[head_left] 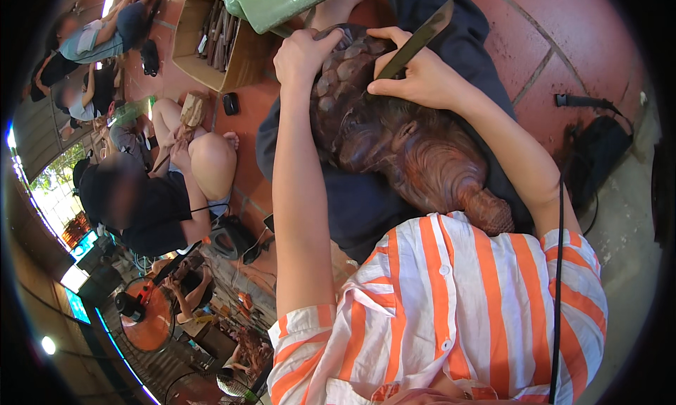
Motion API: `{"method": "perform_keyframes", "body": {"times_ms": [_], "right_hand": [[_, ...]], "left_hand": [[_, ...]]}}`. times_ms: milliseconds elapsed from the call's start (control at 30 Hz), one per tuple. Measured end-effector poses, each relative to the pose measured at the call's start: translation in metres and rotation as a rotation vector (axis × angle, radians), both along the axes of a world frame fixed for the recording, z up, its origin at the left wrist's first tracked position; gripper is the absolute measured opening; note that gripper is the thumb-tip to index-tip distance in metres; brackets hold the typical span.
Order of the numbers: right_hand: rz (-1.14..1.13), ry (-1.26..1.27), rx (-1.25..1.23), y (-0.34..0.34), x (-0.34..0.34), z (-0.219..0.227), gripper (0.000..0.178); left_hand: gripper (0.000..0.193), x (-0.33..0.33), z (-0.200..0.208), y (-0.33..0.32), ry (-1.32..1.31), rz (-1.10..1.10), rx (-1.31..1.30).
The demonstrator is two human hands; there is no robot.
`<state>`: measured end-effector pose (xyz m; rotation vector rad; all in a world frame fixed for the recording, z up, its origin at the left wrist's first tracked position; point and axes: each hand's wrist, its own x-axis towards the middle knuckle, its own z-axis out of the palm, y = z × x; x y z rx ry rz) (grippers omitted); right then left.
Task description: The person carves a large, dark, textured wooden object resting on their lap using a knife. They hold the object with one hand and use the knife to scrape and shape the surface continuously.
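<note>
A dark brown wood carving [429, 148] with knobbly bumps and flowing grooves lies across my lap on dark cloth [366, 201]. My left hand [303, 58] is closed over the bumpy far end of it, the thumb lying on top; some of its fingers are hidden. In my right hand [426, 77], a flat, dark metal blade [420, 40] is pinched between thumb and fingers. Its free end points up and to the right, while the lower end meets or hovers near the carving's surface; which one I cannot tell.
A green plastic stool [282, 0] stands just beyond the carving. Left of it sits a cardboard box [184, 46] of long, thin tools. A person [141, 194] sits at left holding a wood piece [193, 111]. A black bag [598, 155] lies on the right.
</note>
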<state>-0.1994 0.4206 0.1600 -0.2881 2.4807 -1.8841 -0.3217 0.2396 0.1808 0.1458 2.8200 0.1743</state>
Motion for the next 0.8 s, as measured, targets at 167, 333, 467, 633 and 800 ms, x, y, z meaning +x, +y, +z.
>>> {"method": "perform_keyframes", "body": {"times_ms": [167, 333, 467, 633, 800], "right_hand": [[0.085, -0.055, -0.151, 0.026, -0.002, 0.005, 0.015], [-0.307, -0.042, -0.397, 0.086, 0.024, -0.010, 0.016], [-0.501, -0.317, -0.825, 0.081, 0.049, -0.040, 0.020], [-0.503, -0.334, -0.654, 0.080, 0.039, -0.050, 0.021], [-0.508, -0.300, -0.554, 0.078, 0.039, -0.049, 0.022]], "left_hand": [[0.063, 0.000, -0.001, -0.006, 0.019, -0.006, 0.049], [0.062, 0.000, -0.005, -0.009, 0.058, -0.013, 0.049], [0.062, -0.002, -0.001, -0.003, -0.004, -0.024, 0.025], [0.062, -0.004, -0.009, -0.011, 0.018, 0.005, 0.023], [0.064, -0.003, -0.002, -0.006, -0.037, 0.000, 0.026]]}}
